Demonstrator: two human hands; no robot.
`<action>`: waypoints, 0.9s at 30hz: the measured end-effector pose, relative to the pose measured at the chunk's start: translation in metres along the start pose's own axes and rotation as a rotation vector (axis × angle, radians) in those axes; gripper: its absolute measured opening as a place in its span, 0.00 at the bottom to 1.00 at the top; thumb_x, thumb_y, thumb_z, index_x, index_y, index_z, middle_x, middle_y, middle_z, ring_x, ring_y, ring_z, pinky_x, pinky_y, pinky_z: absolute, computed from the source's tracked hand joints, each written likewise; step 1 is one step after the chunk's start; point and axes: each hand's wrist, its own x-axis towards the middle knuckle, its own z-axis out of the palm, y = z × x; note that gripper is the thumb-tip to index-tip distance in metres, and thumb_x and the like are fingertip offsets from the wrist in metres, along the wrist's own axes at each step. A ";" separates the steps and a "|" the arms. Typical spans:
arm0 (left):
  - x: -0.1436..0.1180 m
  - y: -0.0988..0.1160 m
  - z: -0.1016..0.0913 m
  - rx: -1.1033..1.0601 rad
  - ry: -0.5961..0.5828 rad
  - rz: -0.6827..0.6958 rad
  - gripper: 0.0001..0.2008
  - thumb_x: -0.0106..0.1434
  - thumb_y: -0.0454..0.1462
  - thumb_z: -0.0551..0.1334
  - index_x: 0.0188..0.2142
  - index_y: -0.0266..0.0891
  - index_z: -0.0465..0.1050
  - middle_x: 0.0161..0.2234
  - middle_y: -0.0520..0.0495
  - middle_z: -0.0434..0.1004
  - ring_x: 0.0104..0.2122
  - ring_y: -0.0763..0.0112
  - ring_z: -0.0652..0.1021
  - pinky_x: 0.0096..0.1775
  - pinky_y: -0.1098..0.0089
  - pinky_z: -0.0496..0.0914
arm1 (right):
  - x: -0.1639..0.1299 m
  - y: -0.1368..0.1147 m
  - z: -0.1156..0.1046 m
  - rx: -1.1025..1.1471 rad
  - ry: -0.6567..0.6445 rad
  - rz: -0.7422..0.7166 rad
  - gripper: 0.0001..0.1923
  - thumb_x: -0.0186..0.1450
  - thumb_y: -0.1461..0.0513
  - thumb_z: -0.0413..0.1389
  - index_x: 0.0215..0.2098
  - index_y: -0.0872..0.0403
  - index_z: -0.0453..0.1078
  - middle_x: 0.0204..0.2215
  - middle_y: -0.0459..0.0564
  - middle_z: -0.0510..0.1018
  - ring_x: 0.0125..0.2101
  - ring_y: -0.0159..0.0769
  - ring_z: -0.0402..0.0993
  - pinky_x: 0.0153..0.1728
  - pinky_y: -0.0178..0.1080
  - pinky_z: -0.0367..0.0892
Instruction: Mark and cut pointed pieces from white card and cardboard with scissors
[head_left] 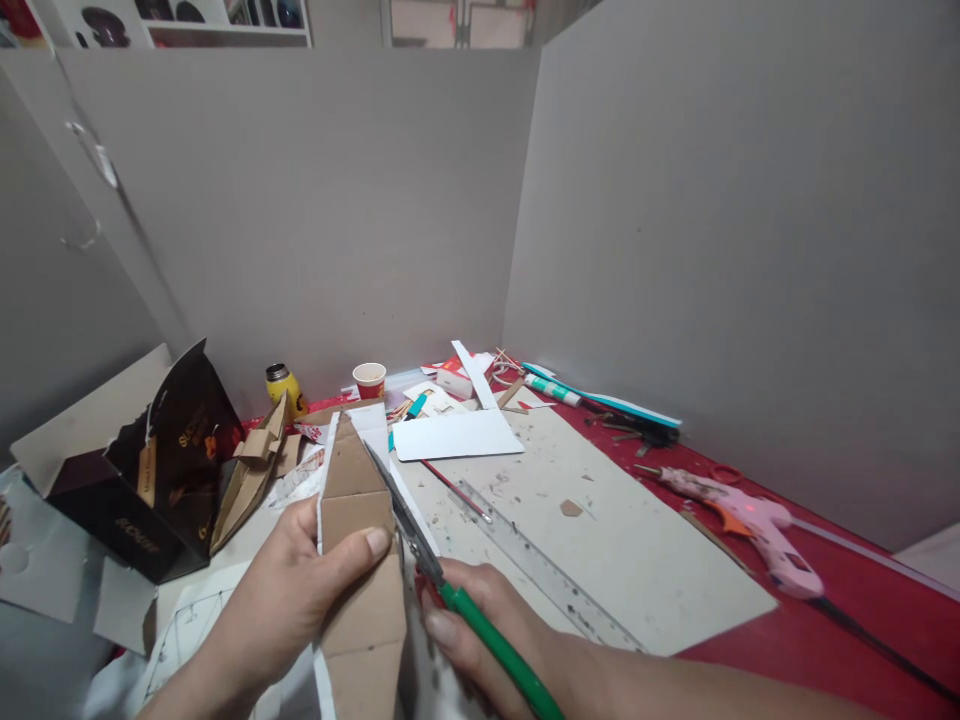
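Observation:
My left hand (311,560) grips a long strip of brown cardboard (358,470), thumb pressed flat on its face. The strip narrows toward its far end, has fold lines across it and shows a white edge. In my right hand (487,610) is a pair of scissors (487,640) with green handles. Their dark blades point away from me and lie along the right edge of the cardboard. Whether the blades bite into the cardboard I cannot tell. The lower part of the right hand's grip is partly hidden behind the handle.
A clear ruler (547,570) and a red pencil-like stick (457,490) lie on the pale board (645,540). To the right is a pink glue gun (750,530) with its cord. A dark box (165,470), yellow bottle (283,388), paper cup (369,380) and white card (457,436) stand or lie beyond.

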 end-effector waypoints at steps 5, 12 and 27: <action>0.002 -0.009 0.001 -0.047 -0.049 -0.033 0.13 0.55 0.45 0.71 0.35 0.38 0.78 0.26 0.50 0.81 0.26 0.70 0.77 0.29 0.74 0.70 | 0.001 -0.006 0.002 0.054 -0.013 -0.028 0.25 0.71 0.45 0.45 0.38 0.57 0.70 0.27 0.48 0.71 0.28 0.36 0.68 0.34 0.39 0.70; 0.002 -0.009 0.002 -0.012 -0.048 -0.018 0.16 0.57 0.45 0.70 0.40 0.38 0.79 0.27 0.49 0.82 0.26 0.69 0.77 0.30 0.73 0.71 | 0.003 -0.015 0.004 0.145 -0.044 -0.034 0.28 0.71 0.44 0.43 0.43 0.59 0.71 0.31 0.52 0.74 0.33 0.38 0.71 0.39 0.41 0.71; -0.001 -0.008 0.010 -0.016 -0.053 -0.064 0.14 0.55 0.45 0.70 0.36 0.37 0.79 0.28 0.48 0.81 0.27 0.68 0.76 0.31 0.70 0.71 | 0.004 -0.011 -0.004 0.025 -0.038 -0.028 0.25 0.71 0.46 0.44 0.45 0.58 0.69 0.34 0.54 0.77 0.35 0.40 0.72 0.40 0.42 0.71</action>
